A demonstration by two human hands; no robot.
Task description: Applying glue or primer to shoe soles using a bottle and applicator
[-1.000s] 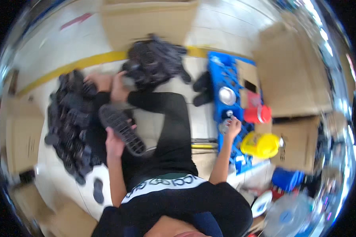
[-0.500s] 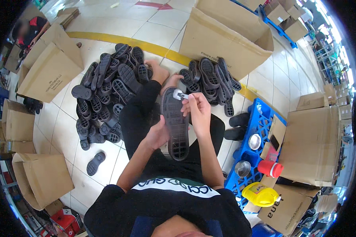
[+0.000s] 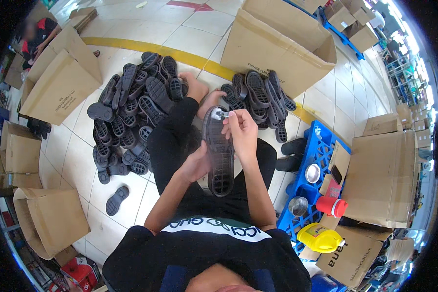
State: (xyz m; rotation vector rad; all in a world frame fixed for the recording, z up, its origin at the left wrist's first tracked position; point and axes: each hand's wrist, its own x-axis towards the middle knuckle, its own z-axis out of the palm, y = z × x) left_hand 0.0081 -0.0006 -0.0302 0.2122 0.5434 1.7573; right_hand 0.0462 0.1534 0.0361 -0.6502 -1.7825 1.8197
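Observation:
A long dark-brown shoe sole (image 3: 221,181) is held lengthwise in front of me, its gridded hollow side facing up. My left hand (image 3: 195,164) is closed on its left edge near the middle, with part of the fingers hidden beneath. My right hand (image 3: 243,134) pinches a small metal clip (image 3: 223,114) over the far end of the sole. In the clip's jaws is a white fluffy wad (image 3: 216,112), which appears to touch the sole's surface there.
Piles of soles lie on the floor, a large one (image 3: 131,104) at left and a smaller one (image 3: 260,95) at right. One sole (image 3: 117,201) lies apart. A blue pallet (image 3: 297,194) bears metal bowls (image 3: 298,206), a red jug (image 3: 332,206) and a yellow container (image 3: 320,238). Cardboard boxes (image 3: 277,53) stand around.
My right hand, with the clip and white wad, has shifted slightly up and left over the sole's far end. The left hand keeps its hold on the sole.

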